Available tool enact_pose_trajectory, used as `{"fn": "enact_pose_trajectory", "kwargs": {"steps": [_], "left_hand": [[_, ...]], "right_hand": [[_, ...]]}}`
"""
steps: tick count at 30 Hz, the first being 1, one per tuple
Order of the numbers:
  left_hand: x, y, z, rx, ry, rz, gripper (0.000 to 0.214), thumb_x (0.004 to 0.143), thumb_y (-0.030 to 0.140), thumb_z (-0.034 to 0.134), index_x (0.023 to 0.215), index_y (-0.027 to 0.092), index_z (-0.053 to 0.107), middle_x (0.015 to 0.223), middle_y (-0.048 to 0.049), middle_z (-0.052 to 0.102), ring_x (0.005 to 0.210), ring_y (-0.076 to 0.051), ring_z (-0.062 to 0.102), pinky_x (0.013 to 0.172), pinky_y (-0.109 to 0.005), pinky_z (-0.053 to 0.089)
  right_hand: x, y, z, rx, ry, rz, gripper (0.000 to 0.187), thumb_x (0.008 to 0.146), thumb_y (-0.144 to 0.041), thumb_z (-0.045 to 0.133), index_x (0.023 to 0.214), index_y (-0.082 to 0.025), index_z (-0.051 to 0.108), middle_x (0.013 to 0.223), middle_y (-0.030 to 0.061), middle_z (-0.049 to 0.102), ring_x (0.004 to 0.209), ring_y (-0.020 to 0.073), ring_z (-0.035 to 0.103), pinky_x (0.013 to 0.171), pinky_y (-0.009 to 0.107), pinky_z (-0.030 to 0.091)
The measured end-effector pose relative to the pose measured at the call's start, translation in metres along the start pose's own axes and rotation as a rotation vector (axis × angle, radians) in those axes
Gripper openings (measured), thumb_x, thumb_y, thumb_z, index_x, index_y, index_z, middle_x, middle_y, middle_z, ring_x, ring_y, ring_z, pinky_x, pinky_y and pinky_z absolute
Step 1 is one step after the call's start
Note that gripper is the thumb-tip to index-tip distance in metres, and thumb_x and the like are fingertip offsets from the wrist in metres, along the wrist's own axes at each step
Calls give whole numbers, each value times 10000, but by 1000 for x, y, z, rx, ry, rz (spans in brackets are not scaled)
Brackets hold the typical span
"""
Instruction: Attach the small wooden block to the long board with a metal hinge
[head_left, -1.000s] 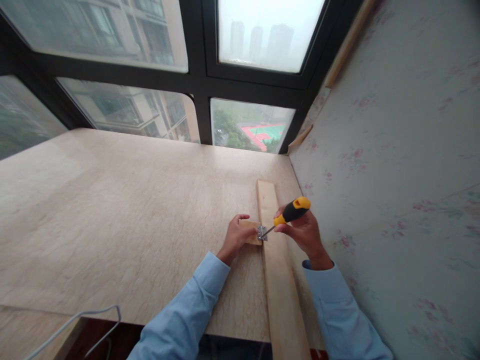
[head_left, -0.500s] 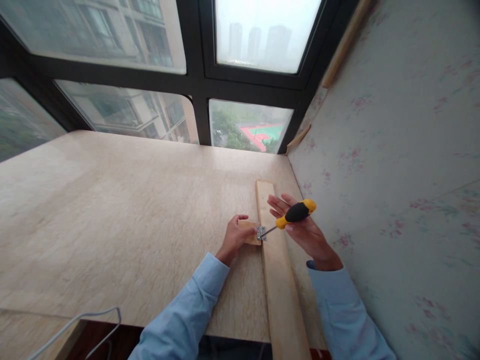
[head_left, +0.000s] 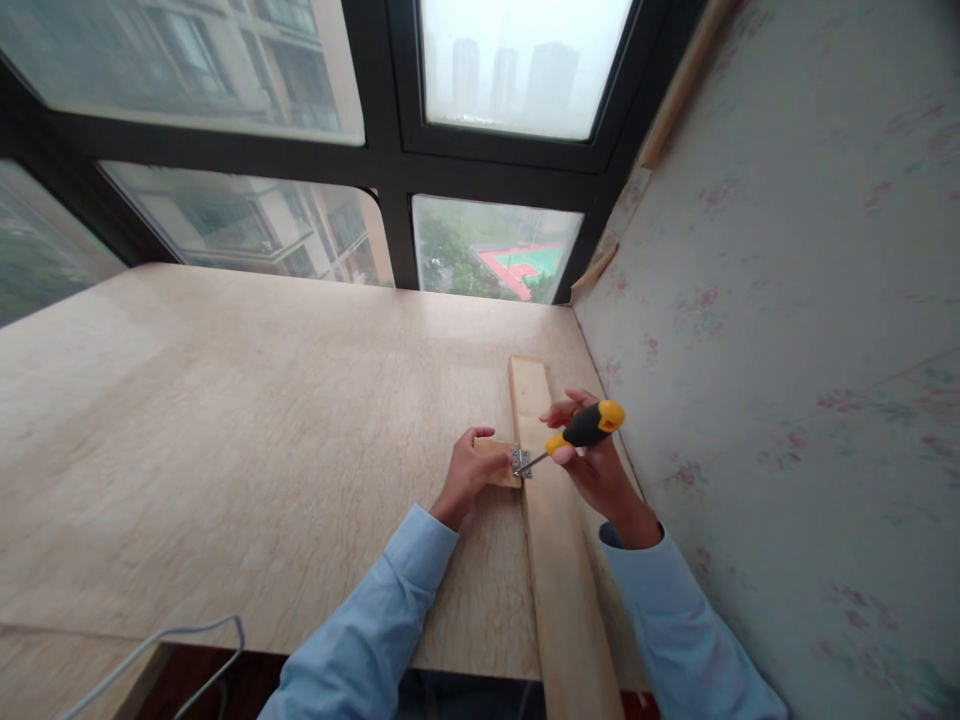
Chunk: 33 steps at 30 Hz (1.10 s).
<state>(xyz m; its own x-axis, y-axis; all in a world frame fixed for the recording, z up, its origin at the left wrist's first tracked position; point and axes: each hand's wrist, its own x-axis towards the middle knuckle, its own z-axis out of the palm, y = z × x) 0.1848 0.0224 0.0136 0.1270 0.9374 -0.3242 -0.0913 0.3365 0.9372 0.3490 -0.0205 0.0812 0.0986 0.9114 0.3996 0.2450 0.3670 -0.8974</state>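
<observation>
My right hand (head_left: 596,465) is closed around a yellow-and-black screwdriver (head_left: 589,425), thumb and fingers on its handle. The shaft slants down to the left, its tip at the lower left part of a small metal hinge (head_left: 522,462). That hinge spans the joint between a small wooden block (head_left: 502,478) and a long wooden plank (head_left: 559,560). With fingers and thumb, my left hand (head_left: 474,470) grips the small block and presses it by the plank's left side. Whether a screw sits under the tip is too small to tell.
The plank lies on a beige marble-patterned sill (head_left: 262,430) and reaches past its front edge. Close on the right stands a flowered papered wall (head_left: 787,350). A white cable (head_left: 199,628) loops at the lower left. Dark-framed windows (head_left: 405,240) are behind.
My right hand has closed its fingers more around the screwdriver handle and shifted slightly left, and the handle has moved with it. My left hand keeps its hold on the block.
</observation>
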Motion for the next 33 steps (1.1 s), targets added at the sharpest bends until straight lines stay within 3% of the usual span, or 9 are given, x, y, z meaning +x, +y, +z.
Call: {"fn": "enact_pose_trajectory", "kwargs": {"steps": [3,6,10,16,18,22,26,30,33], "left_hand": [[0,0,0,-13,-10,-2,582,543,165,790,1078,106,570,803,-65,656,677,-164,611,584,-245,480],[-1,1,0,-14,-4,-13,581,538,162,789,1075,106,573,798,-63,656,667,-165,610,584,-252,483],[-1,1,0,-3,17,-19,586,521,143,796,1065,114,580,795,-55,654,677,-171,616,588,-252,484],[-1,2,1,2,26,-30,586,526,138,785,1073,115,577,768,-39,639,652,-157,604,576,-244,477],[-1,3,1,-6,29,-32,590,518,141,793,1067,115,578,768,-41,640,648,-158,604,577,-246,474],[-1,3,1,-5,30,-24,597,517,159,805,1067,115,576,777,-49,641,660,-164,605,584,-251,474],[0,1,2,-26,25,-32,615,506,161,802,1070,112,561,771,-48,632,648,-161,594,582,-259,477],[1,-1,2,-40,26,-23,635,483,177,827,1057,115,561,771,-49,634,648,-164,595,590,-266,476],[1,0,1,-38,30,-23,641,477,176,829,1058,120,565,768,-42,635,653,-165,599,593,-264,475]], "right_hand": [[-1,-7,0,239,-139,28,576,844,-469,645,1317,-345,341,1345,65,529,1283,214,490,1081,483,398],[-1,-14,-6,341,-239,95,616,828,-403,682,1332,-362,329,1464,55,445,1373,215,393,1130,512,334],[-1,-14,-11,267,-271,172,564,845,-402,663,1323,-309,378,1300,90,616,1232,229,558,1059,510,427],[-4,-5,-1,-132,86,112,484,582,-449,863,894,-229,565,848,49,732,792,248,699,768,415,577],[-6,-5,3,-223,117,95,518,568,-481,860,910,-235,557,814,37,717,761,239,683,764,412,571],[-9,-10,6,-70,-25,20,615,768,-471,729,1256,-290,402,1124,68,662,1012,220,645,945,443,508],[-8,-21,-1,203,-212,44,595,871,-385,632,1353,-354,284,1451,76,449,1351,217,420,1107,509,369],[-5,-25,-9,258,-264,116,572,858,-389,650,1337,-339,340,1382,88,539,1289,240,504,1083,537,400],[-4,-20,-7,195,-153,143,495,811,-384,709,1221,-285,449,1145,80,683,1086,243,654,961,488,524]]}}
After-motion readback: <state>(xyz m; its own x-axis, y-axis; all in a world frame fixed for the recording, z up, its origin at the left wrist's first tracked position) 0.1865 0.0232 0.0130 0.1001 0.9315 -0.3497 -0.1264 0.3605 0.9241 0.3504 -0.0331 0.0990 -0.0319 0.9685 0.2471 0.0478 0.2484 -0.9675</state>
